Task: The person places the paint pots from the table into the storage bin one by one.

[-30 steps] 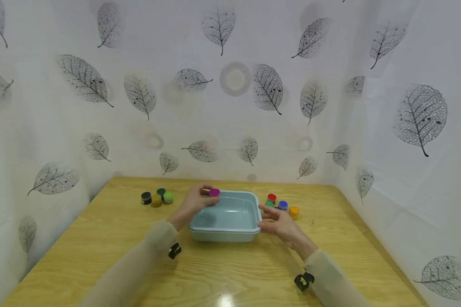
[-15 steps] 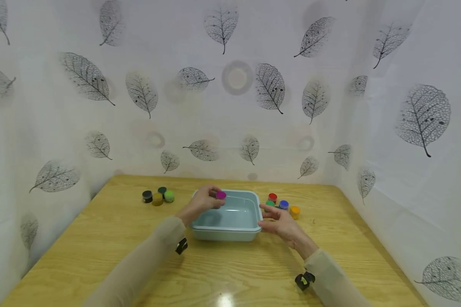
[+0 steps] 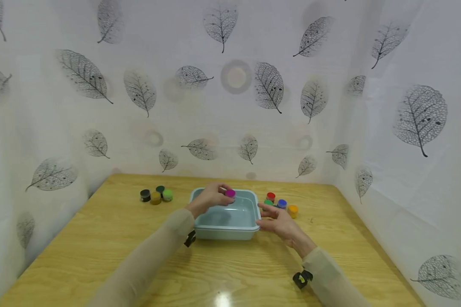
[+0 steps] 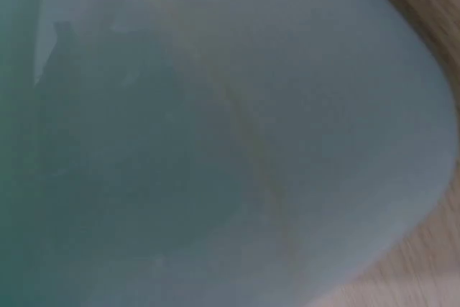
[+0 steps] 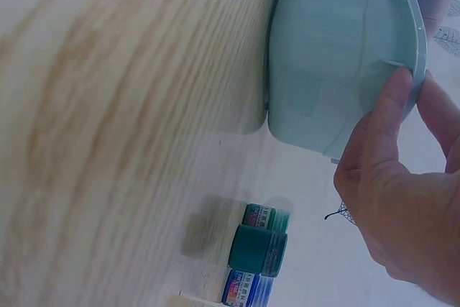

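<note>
The purple-lidded jar (image 3: 230, 195) is pinched in the fingertips of the left hand (image 3: 211, 198), lid up, its axis roughly upright, above the far half of the pale blue basin (image 3: 226, 229). It lies just off that hand's tips, on the side toward the right hand (image 3: 284, 226), which is clearly the farther of the two and grips the basin's right rim between thumb and finger. The basin's interior lies directly under the jar (whether its base dips below the rim, I cannot tell; the left wrist view shows only blurred basin).
</note>
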A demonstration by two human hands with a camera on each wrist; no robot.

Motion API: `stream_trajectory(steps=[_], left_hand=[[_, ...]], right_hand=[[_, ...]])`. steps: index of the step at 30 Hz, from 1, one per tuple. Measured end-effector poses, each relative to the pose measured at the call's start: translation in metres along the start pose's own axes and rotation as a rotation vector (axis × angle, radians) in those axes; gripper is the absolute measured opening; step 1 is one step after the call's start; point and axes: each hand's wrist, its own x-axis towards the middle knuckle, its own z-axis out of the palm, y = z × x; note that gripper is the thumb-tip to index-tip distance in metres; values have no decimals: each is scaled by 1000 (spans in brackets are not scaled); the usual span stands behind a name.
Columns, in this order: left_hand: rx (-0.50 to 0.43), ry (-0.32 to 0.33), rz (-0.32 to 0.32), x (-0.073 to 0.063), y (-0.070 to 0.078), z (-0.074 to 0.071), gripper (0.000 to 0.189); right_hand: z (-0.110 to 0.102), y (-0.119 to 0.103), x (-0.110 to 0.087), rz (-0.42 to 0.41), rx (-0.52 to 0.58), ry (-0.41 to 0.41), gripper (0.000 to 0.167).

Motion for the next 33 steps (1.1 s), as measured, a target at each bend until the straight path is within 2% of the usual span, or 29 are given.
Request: stream_trajectory(steps=[4, 13, 22, 29, 33], left_hand=[[6, -22, 4, 4, 0, 3, 38], [93, -45, -29, 15, -7, 16, 32], [138, -91, 7, 21, -4, 27, 33], [257, -34, -25, 26, -7, 31, 38], [295, 2, -30, 26, -9, 37, 40]], right_hand=[[0, -1, 1, 5, -1, 1, 69], [0, -3, -1, 1, -5, -5, 69], [-2, -4, -2, -1, -15, -4, 68], [-1, -2, -1, -6, -12, -6, 68], [0, -2, -1, -8, -9, -5, 68]])
